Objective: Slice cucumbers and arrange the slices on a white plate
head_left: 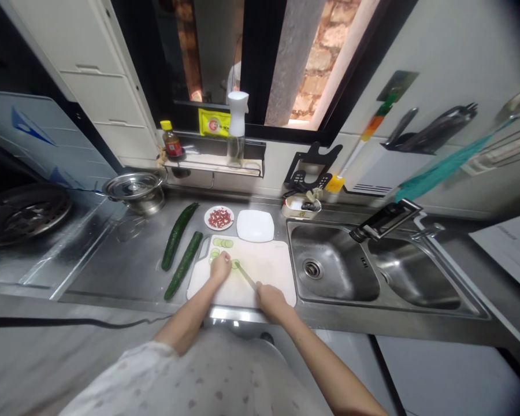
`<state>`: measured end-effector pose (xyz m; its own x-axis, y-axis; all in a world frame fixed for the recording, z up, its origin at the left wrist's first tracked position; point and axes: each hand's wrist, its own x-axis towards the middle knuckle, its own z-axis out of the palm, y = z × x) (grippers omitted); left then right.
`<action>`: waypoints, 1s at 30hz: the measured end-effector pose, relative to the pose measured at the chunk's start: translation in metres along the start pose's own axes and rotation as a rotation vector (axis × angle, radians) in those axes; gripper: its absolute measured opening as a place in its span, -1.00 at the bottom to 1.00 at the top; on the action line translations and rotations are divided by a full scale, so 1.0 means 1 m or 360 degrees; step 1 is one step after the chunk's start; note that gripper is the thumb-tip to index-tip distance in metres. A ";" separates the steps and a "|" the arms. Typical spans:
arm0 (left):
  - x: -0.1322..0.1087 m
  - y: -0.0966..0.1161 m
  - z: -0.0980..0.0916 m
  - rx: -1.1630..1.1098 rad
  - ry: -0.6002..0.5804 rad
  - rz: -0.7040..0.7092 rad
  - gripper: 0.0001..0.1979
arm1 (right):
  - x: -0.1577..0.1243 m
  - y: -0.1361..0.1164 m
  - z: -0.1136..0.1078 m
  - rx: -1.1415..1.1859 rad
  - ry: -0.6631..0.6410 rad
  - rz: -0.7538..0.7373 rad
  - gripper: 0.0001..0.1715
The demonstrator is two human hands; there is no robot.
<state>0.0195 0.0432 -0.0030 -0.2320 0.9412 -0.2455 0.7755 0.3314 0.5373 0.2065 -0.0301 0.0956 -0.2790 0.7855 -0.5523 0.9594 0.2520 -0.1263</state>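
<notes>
A white cutting board (268,271) lies on the steel counter in front of me. My left hand (221,267) is curled over a piece of cucumber, whose cut end (235,264) shows at my fingertips. My right hand (271,299) grips the handle of a knife (245,275), its blade angled up to the cucumber's cut end. Several cucumber slices (222,243) lie at the board's far left corner.
Two whole cucumbers (178,235) (184,264) lie left of the board. Behind it stand a small plate of red bits (219,218) and a white square plate (255,225). A double sink (329,266) is to the right, a lidded pot (134,190) at the far left.
</notes>
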 end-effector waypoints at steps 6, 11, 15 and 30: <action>0.001 0.001 -0.001 -0.0013 -0.0011 -0.0009 -0.87 | 0.009 -0.003 -0.005 -0.0007 -0.0002 -0.0001 -0.63; 0.000 0.003 -0.005 -0.0028 -0.0011 -0.0027 -0.86 | 0.005 -0.002 -0.005 0.0008 -0.0007 -0.0006 -0.63; 0.000 0.005 -0.006 -0.0045 -0.0025 -0.0049 -0.86 | -0.003 0.002 -0.002 0.0015 -0.0020 0.0016 -0.63; 0.001 0.001 -0.003 0.0024 -0.0046 -0.0003 -0.85 | -0.004 -0.002 -0.006 -0.0015 -0.0042 0.0032 -0.62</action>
<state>0.0184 0.0445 -0.0002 -0.2168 0.9382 -0.2699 0.7839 0.3321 0.5246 0.2056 -0.0302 0.1032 -0.2586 0.7751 -0.5764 0.9643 0.2418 -0.1075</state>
